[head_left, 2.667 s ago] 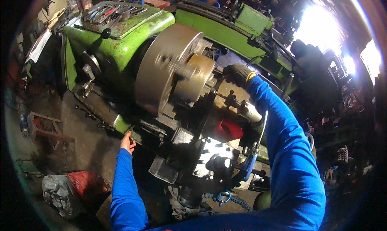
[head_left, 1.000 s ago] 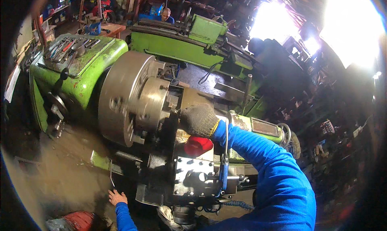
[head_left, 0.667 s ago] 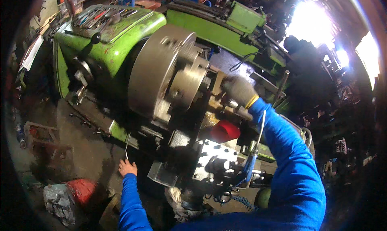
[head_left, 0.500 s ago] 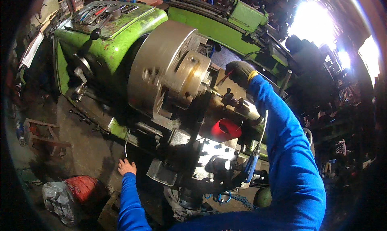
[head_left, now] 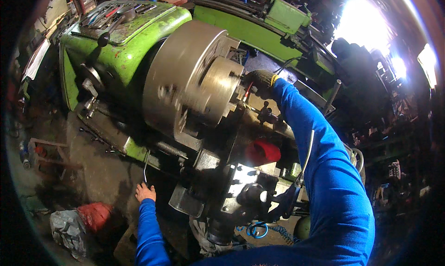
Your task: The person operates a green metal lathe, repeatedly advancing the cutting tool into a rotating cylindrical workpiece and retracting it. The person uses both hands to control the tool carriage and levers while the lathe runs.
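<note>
My left hand [head_left: 145, 192], bare, is closed round the lower end of a thin bent lever [head_left: 147, 166] at the front of a green lathe [head_left: 125, 57]. On the far side, my right hand [head_left: 261, 83] wears a dark glove with a yellow cuff. It grips a small brush [head_left: 247, 93] with a reddish handle, pointing down beside the workpiece; its tip is hard to make out. The big lathe chuck [head_left: 185, 76] looks blurred, and so does the round metal workpiece [head_left: 218, 87] in it. A slim shaft tool [head_left: 250, 107] reaches the workpiece face from the right.
A red cup-like container [head_left: 263, 152] sits by the tool post [head_left: 252, 194]. An air gun [head_left: 292, 196] stands under my right forearm. Hand tools lie in the headstock's top tray [head_left: 116, 22]. A red and grey sack [head_left: 83, 226] is on the floor at left.
My right hand has moved left and closer to the workpiece with the brush, whose handle now points more steeply down. My left hand stays at the lever. The chuck stays blurred.
</note>
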The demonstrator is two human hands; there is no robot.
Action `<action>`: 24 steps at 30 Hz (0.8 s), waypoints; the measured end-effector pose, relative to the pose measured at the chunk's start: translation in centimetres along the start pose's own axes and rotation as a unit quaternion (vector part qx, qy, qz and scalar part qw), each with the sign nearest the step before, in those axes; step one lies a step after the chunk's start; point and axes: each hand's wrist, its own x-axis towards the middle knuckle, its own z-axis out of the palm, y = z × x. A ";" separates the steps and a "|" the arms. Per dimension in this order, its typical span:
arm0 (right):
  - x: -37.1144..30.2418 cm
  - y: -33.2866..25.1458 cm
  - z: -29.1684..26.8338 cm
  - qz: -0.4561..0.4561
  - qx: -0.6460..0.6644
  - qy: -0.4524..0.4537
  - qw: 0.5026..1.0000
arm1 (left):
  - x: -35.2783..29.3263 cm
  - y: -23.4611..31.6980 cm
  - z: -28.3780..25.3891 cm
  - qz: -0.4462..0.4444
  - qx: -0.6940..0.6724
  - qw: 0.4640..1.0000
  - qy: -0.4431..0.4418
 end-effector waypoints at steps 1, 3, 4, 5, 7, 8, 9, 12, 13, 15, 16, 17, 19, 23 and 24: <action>0.0 -0.8 -0.1 0.013 -0.007 -0.005 1.000 | 0.5 0.2 0.2 -0.008 -0.015 1.000 -0.015; -0.1 -1.0 -0.2 -0.013 -0.017 0.013 1.000 | 1.9 0.8 0.5 -0.021 -0.045 0.998 -0.046; -0.4 0.7 0.0 -0.047 -0.023 0.034 0.998 | 3.0 1.3 1.3 -0.036 -0.077 0.993 -0.078; -0.3 0.4 -0.4 -0.044 -0.014 0.033 0.998 | 4.5 0.9 2.8 -0.062 -0.110 0.986 -0.109; -2.0 -3.9 -2.6 0.077 0.046 0.020 0.996 | 6.9 -0.3 6.2 -0.092 -0.194 0.964 -0.157; -3.5 -5.5 -3.7 0.121 0.070 0.033 0.990 | 7.8 -0.9 7.0 -0.093 -0.240 0.952 -0.168; -4.8 -6.8 -4.0 0.136 0.090 0.061 0.985 | 9.0 -2.0 7.4 -0.100 -0.286 0.937 -0.173; -7.5 -8.3 -3.4 0.030 0.132 0.165 0.977 | 12.1 -4.9 6.9 -0.124 -0.432 0.872 -0.192; -9.2 -9.5 -3.1 0.088 0.204 0.177 0.959 | 11.0 -1.9 3.8 -0.124 -0.475 0.838 -0.238; -9.5 -13.3 -2.5 0.150 0.368 0.189 0.898 | 10.5 -1.9 0.6 -0.150 -0.570 0.780 -0.210; -10.2 -13.7 -1.5 0.130 0.341 0.217 0.905 | 10.3 -1.4 -0.7 -0.157 -0.611 0.749 -0.203; -10.9 -13.9 -1.9 0.132 0.232 0.204 0.942 | 9.7 0.1 -2.6 -0.146 -0.617 0.742 -0.216; -12.5 -13.6 -1.8 0.171 0.134 0.194 0.957 | 8.3 4.3 -8.5 -0.118 -0.631 0.729 -0.238; -14.7 -12.9 -2.3 0.140 0.186 0.206 0.951 | 7.8 4.4 -10.6 -0.163 -0.622 0.729 -0.235; -15.3 -12.6 -2.7 0.141 0.239 0.217 0.936 | 6.8 4.7 -10.9 -0.164 -0.602 0.758 -0.191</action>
